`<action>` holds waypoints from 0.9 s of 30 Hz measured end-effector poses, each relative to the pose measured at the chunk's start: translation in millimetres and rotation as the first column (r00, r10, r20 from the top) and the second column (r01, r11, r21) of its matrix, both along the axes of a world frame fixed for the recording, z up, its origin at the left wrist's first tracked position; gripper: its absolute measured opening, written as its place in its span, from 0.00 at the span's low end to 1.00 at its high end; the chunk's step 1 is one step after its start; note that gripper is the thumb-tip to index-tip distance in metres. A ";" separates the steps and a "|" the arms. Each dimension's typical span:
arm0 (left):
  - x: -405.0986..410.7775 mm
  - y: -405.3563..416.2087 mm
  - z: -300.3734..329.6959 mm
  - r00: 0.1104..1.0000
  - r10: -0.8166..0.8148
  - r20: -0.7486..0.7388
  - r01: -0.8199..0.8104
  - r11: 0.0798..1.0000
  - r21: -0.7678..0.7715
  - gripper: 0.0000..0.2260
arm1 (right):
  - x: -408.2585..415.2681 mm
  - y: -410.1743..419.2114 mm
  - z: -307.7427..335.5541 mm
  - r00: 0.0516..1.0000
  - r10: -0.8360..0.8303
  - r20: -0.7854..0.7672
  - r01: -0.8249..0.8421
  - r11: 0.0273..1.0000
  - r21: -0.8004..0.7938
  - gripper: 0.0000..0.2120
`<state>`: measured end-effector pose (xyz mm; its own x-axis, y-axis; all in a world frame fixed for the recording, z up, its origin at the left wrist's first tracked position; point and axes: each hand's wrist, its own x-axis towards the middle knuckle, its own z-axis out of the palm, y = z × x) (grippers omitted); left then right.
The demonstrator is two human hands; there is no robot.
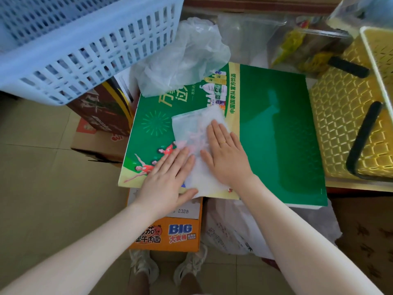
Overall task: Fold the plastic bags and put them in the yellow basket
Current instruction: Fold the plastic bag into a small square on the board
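Note:
A white translucent plastic bag, folded into a narrow flat strip, lies on a green printed box. My left hand presses flat on the strip's near left edge, fingers straight. Flat on the strip's right side lies my right hand, fingers spread, a ring on one finger. A second, crumpled clear bag sits at the box's far edge. The yellow basket with black handles stands to the right of the box.
A pale blue slatted basket fills the upper left, resting on brown cartons. An orange noodle carton and a white printed bag sit below the green box. Clear containers with yellow packets stand at the back right. My shoes show on the tiled floor.

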<state>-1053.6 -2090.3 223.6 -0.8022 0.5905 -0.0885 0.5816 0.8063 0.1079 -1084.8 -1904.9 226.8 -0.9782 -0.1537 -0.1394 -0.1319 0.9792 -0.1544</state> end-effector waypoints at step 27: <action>8.4 -0.8 -2.3 0.975 -0.214 -0.063 0.219 0.971 0.099 0.26 | 50.5 49.2 10.8 0.970 0.213 0.115 -0.202 0.974 -0.097 0.47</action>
